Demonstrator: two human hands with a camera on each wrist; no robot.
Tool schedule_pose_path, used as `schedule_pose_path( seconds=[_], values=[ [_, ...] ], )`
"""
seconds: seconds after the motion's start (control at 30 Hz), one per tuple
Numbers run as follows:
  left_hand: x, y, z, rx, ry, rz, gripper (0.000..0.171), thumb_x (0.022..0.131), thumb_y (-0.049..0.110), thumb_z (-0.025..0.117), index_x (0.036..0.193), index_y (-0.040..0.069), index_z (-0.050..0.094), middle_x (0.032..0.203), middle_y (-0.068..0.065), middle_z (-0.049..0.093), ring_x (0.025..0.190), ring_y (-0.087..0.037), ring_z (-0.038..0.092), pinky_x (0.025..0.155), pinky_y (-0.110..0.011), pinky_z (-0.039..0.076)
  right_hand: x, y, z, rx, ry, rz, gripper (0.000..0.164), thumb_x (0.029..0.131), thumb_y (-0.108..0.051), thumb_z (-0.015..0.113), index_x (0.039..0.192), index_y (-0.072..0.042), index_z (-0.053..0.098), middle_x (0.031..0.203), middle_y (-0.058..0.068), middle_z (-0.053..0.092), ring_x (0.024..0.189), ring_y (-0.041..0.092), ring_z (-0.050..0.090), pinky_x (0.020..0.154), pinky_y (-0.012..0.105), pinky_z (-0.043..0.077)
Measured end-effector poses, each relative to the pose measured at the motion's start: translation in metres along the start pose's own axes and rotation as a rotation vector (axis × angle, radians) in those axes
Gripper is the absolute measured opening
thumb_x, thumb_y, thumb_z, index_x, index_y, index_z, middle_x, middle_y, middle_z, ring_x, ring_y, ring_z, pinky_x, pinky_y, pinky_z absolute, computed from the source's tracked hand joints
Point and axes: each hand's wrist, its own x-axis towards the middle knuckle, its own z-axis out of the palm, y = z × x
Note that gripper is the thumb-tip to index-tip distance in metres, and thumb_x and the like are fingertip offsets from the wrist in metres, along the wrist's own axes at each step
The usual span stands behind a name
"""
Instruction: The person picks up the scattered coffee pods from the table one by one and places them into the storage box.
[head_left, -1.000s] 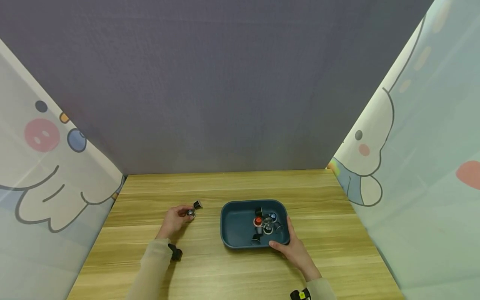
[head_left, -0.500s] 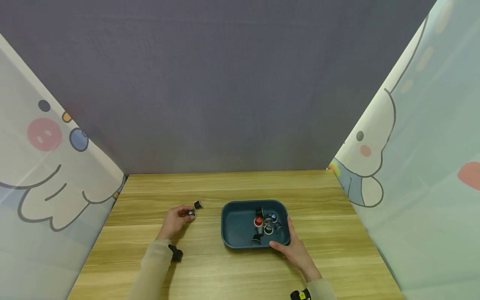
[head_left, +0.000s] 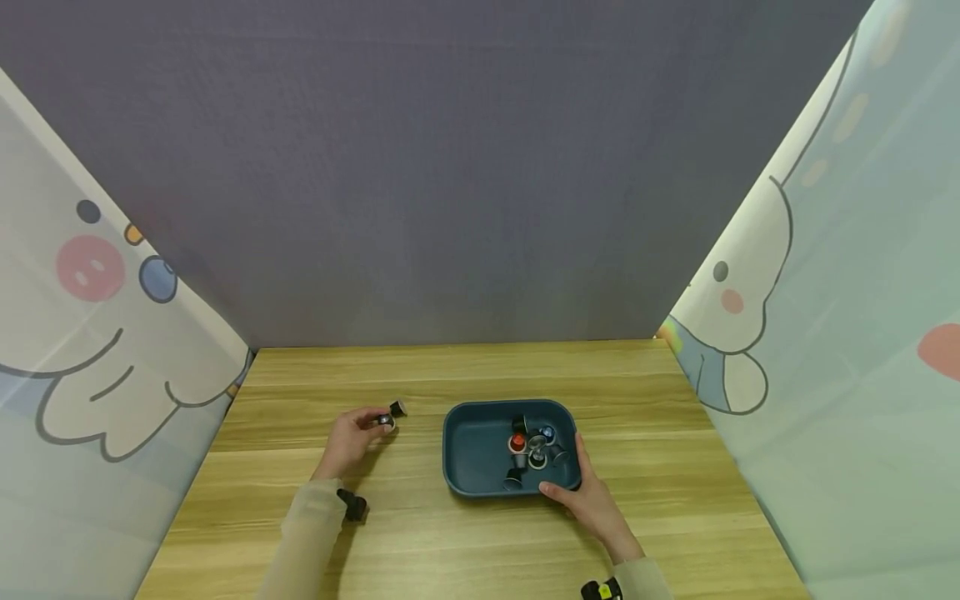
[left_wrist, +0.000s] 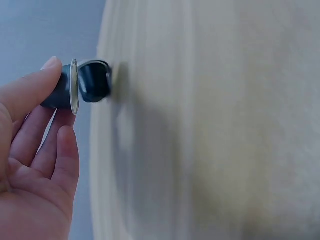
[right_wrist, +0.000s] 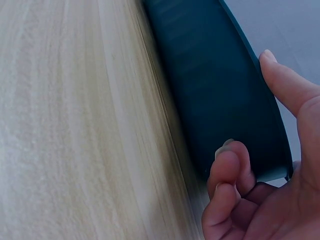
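My left hand [head_left: 348, 443] pinches a dark coffee capsule [head_left: 386, 421] between thumb and fingertips, over the left part of the table. In the left wrist view the held capsule [left_wrist: 62, 91] shows its pale foil rim facing right. Just beyond it lies a second black capsule [left_wrist: 95, 81], overlapping its edge in that view. At the dark blue tray [head_left: 474, 454], my right hand [head_left: 594, 506] grips the near right corner. The right wrist view has the thumb on the rim and the other fingers curled by the outer wall of the tray [right_wrist: 215, 85].
Inside the tray's right half lie several capsules, among them a red one [head_left: 517, 442] and a blue one [head_left: 547, 434]. The wooden table [head_left: 420, 550] ends at a grey back wall [head_left: 450, 250], with patterned curtains [head_left: 840, 417] on both sides.
My left hand has shifted slightly right and away from me with its capsule, closer to the second capsule. The right hand and the tray stay where they were.
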Motion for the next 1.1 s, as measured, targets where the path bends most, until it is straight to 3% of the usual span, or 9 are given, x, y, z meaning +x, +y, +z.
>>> schedule_pose_path(
  seconds=[0.23, 0.33, 0.4, 0.47, 0.63, 0.73, 0.87, 0.97, 1.1],
  values=[
    [-0.001, 0.018, -0.004, -0.019, -0.020, -0.011, 0.033, 0.087, 0.018, 0.079, 0.120, 0.013, 0.074, 0.122, -0.011, 0.068, 0.110, -0.033, 0.064, 0.088, -0.048, 0.053, 0.000, 0.000, 0.000, 0.024, -0.001, -0.002, 0.117, 0.081, -0.039, 0.084, 0.162, -0.025, 0.001, 0.129, 0.028, 0.052, 0.072, 0.025, 0.056, 0.069, 0.034, 0.042],
    [-0.002, 0.024, -0.006, -0.042, -0.030, -0.010, 0.034, 0.088, 0.019, 0.079, 0.121, 0.012, 0.073, 0.124, -0.012, 0.067, 0.113, -0.034, 0.063, 0.089, -0.046, 0.053, 0.000, 0.000, 0.001, 0.050, -0.009, 0.014, 0.117, 0.081, -0.038, 0.084, 0.162, -0.028, 0.000, 0.105, 0.021, 0.062, 0.060, 0.022, 0.052, 0.062, 0.032, 0.042],
    [-0.002, 0.028, -0.006, -0.068, -0.038, -0.004, 0.035, 0.088, 0.018, 0.079, 0.121, 0.011, 0.073, 0.126, -0.013, 0.066, 0.114, -0.035, 0.062, 0.088, -0.046, 0.054, 0.000, 0.000, 0.001, 0.066, -0.016, 0.028, 0.117, 0.081, -0.038, 0.084, 0.162, -0.030, 0.000, 0.085, 0.015, 0.060, 0.053, 0.019, 0.048, 0.057, 0.031, 0.041],
    [-0.002, 0.031, -0.007, -0.081, -0.041, 0.007, 0.035, 0.088, 0.017, 0.079, 0.122, 0.011, 0.073, 0.126, -0.014, 0.066, 0.116, -0.037, 0.062, 0.088, -0.046, 0.055, 0.000, 0.000, 0.001, 0.075, -0.019, 0.033, 0.117, 0.081, -0.037, 0.084, 0.162, -0.030, 0.000, 0.078, 0.014, 0.057, 0.050, 0.018, 0.046, 0.055, 0.031, 0.040],
    [-0.002, 0.039, -0.009, -0.060, -0.035, 0.050, 0.034, 0.087, 0.016, 0.079, 0.120, 0.012, 0.074, 0.125, -0.012, 0.067, 0.118, -0.039, 0.059, 0.093, -0.050, 0.052, 0.000, 0.000, 0.001, 0.057, -0.013, 0.016, 0.117, 0.081, -0.038, 0.084, 0.162, -0.028, 0.000, 0.091, 0.016, 0.061, 0.054, 0.019, 0.048, 0.058, 0.031, 0.040],
    [-0.002, 0.043, -0.009, -0.047, -0.031, 0.079, 0.034, 0.086, 0.015, 0.080, 0.119, 0.010, 0.074, 0.124, -0.012, 0.067, 0.119, -0.038, 0.059, 0.099, -0.052, 0.048, 0.001, 0.000, 0.001, 0.059, -0.018, 0.026, 0.117, 0.081, -0.038, 0.084, 0.162, -0.029, 0.000, 0.086, 0.015, 0.060, 0.051, 0.020, 0.047, 0.057, 0.031, 0.040],
    [-0.002, 0.048, -0.009, -0.031, -0.031, 0.123, 0.034, 0.086, 0.015, 0.080, 0.119, 0.009, 0.074, 0.121, -0.009, 0.069, 0.116, -0.033, 0.061, 0.101, -0.050, 0.047, 0.001, 0.000, 0.001, 0.047, -0.011, 0.013, 0.117, 0.081, -0.038, 0.084, 0.162, -0.027, 0.001, 0.105, 0.023, 0.062, 0.060, 0.021, 0.051, 0.061, 0.031, 0.040],
    [-0.003, 0.053, -0.008, -0.029, -0.031, 0.149, 0.033, 0.086, 0.014, 0.080, 0.118, 0.010, 0.074, 0.120, -0.008, 0.070, 0.114, -0.031, 0.063, 0.100, -0.048, 0.048, 0.000, 0.000, 0.001, 0.068, -0.018, 0.019, 0.117, 0.081, -0.037, 0.084, 0.162, -0.028, 0.000, 0.086, 0.018, 0.062, 0.057, 0.020, 0.048, 0.058, 0.030, 0.041],
    [-0.005, 0.060, -0.006, -0.052, -0.042, 0.146, 0.033, 0.086, 0.013, 0.080, 0.118, 0.011, 0.075, 0.120, -0.008, 0.070, 0.114, -0.032, 0.063, 0.096, -0.046, 0.051, 0.000, -0.001, 0.001, 0.101, -0.033, 0.032, 0.117, 0.081, -0.035, 0.084, 0.162, -0.030, -0.001, 0.057, 0.002, 0.043, 0.046, 0.015, 0.041, 0.050, 0.027, 0.039]
  ],
)
